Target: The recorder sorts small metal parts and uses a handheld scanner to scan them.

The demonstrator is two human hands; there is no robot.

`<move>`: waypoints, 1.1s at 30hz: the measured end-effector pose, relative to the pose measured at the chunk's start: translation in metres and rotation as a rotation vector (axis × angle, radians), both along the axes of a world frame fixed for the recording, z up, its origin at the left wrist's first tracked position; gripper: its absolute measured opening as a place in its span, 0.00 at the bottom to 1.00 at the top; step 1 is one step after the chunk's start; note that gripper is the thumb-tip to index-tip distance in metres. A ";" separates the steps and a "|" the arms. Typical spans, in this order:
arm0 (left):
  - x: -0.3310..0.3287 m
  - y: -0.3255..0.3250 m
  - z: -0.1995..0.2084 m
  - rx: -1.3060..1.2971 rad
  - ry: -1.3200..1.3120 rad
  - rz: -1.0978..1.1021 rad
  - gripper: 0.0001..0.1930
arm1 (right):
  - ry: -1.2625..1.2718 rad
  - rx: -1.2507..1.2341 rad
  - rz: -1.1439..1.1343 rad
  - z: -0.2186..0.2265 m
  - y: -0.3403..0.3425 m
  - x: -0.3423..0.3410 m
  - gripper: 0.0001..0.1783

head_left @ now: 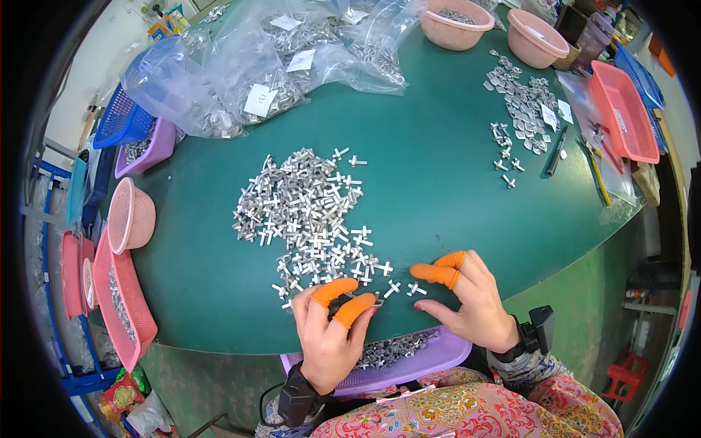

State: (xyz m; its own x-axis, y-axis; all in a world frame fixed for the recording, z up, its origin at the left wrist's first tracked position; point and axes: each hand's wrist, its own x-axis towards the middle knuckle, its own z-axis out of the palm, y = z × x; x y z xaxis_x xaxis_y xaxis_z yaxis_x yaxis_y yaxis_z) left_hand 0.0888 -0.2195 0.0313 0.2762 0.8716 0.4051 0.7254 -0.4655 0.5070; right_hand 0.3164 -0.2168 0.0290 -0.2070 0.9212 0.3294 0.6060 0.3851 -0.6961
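Observation:
My left hand (332,332), orange finger cots on two fingers, is at the near edge of a pile of small silver metal crosses (299,201). Its thumb and forefinger are pinched together on a small metal piece (378,302), mostly hidden by the fingertips. To the right, my right hand (471,303) also wears two orange cots. Its thumb and fingers are apart with nothing between them, close beside a loose cross (416,289). Another single cross (393,288) lies between the two hands. Below the table edge, a purple basket (456,350) on my lap holds many metal pieces.
Clear bags (350,44) of metal parts cover the back left. Pink bowls (456,29) stand at the back. Flat metal pieces (522,98), a pen-like tool (557,152) and yellow-handled pliers (600,175) lie right, near a red tray (624,109). Baskets (131,208) line the left edge.

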 end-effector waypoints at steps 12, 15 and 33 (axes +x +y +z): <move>-0.005 -0.003 -0.002 0.012 -0.113 -0.045 0.15 | -0.086 0.011 0.100 0.001 0.001 0.001 0.19; -0.007 -0.005 -0.003 0.003 -0.135 -0.030 0.15 | -0.057 -0.004 0.108 0.000 0.001 0.000 0.18; -0.007 -0.005 -0.001 0.047 -0.119 -0.005 0.18 | -0.113 0.056 0.112 -0.001 0.005 -0.023 0.16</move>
State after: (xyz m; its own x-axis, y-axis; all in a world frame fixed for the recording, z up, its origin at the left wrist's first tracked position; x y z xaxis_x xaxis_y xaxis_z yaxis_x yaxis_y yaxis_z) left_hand 0.0815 -0.2249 0.0303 0.2284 0.8497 0.4752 0.6592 -0.4941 0.5669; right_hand 0.2937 -0.2123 0.0277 -0.3460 0.8710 0.3488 0.6304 0.4912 -0.6012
